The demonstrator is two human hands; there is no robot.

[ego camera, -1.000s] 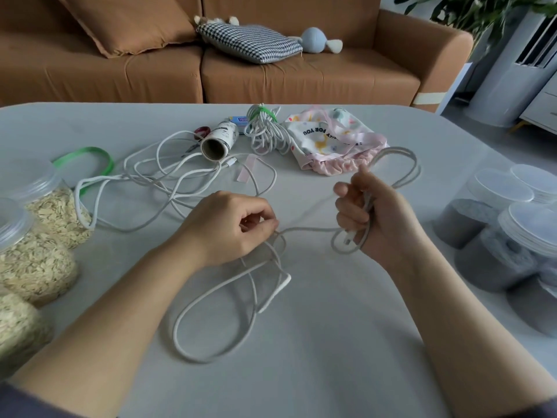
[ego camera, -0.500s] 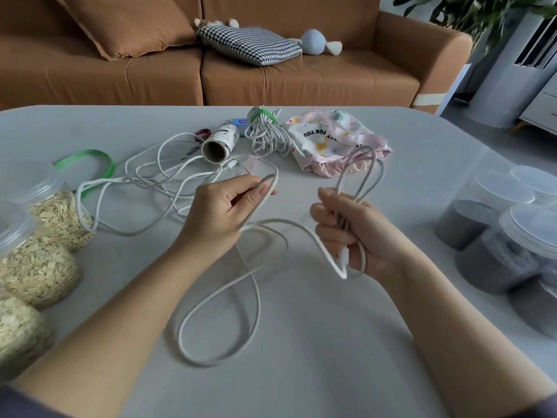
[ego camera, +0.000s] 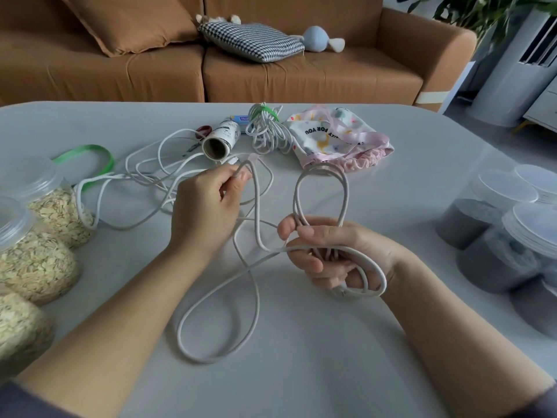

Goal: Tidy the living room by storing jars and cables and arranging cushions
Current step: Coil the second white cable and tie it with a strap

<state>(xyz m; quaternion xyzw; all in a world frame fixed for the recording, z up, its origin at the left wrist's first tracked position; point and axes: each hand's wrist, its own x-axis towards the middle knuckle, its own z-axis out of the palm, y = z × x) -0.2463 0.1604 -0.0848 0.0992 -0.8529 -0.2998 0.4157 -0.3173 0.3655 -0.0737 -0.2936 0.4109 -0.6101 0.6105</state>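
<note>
A pale grey desk (ego camera: 391, 191) is filling most of the view. At about twelve o'clock on it, a cardboard roll (ego camera: 219, 141) is lying on its side, its open end facing the camera, with a red-handled pair of scissors (ego camera: 202, 131) just behind it at its ten o'clock. A printed pink cloth pouch (ego camera: 337, 137) is lying at one o'clock. A green ribbon loop (ego camera: 90, 152) is resting at ten o'clock. Beyond the desk a brown sofa (ego camera: 301, 76) is standing, a blue soft toy (ego camera: 316, 39) sitting on its seat. Leafy green foliage (ego camera: 482, 7) is showing at two o'clock.
</note>
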